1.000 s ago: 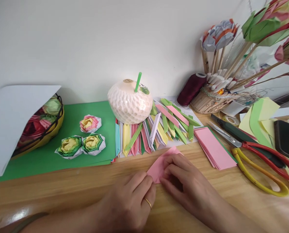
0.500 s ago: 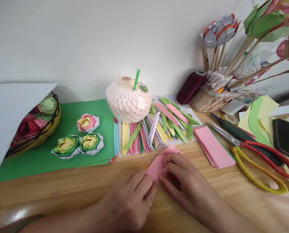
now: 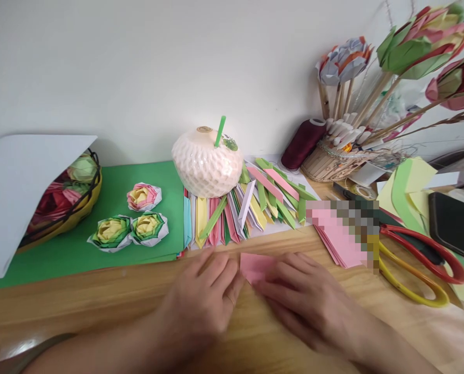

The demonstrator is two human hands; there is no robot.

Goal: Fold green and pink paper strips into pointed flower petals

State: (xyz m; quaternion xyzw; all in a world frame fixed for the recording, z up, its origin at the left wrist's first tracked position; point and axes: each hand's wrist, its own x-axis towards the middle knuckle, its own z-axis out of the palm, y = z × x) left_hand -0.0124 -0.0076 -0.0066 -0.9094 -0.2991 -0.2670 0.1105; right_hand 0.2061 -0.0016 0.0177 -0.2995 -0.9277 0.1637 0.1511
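A pink paper piece [image 3: 255, 264] lies between my two hands near the front middle of the wooden table. My left hand [image 3: 212, 291] has its curled fingers at the paper's left edge. My right hand [image 3: 302, 293] covers the paper's right part, with fingers bent and pressed together on it. Both thumbs are largely hidden or blurred. Behind the hands lie folded paper strips [image 3: 216, 223] in many colours. To the right sits a stack of pink paper [image 3: 339, 241], partly pixelated.
A white textured vessel [image 3: 206, 169] with a green straw stands behind. Paper flowers [image 3: 148, 226] rest on green sheets [image 3: 115, 182] at left, beside a basket [image 3: 80, 205]. Scissors [image 3: 422, 291], a phone [image 3: 453, 221], a thread spool [image 3: 304, 143] and a flower basket [image 3: 333, 161] are at right.
The pink paper has turned and now sits flatter and more level. My left hand has shifted slightly left and up, my right hand slightly right. The camera view has moved a little.
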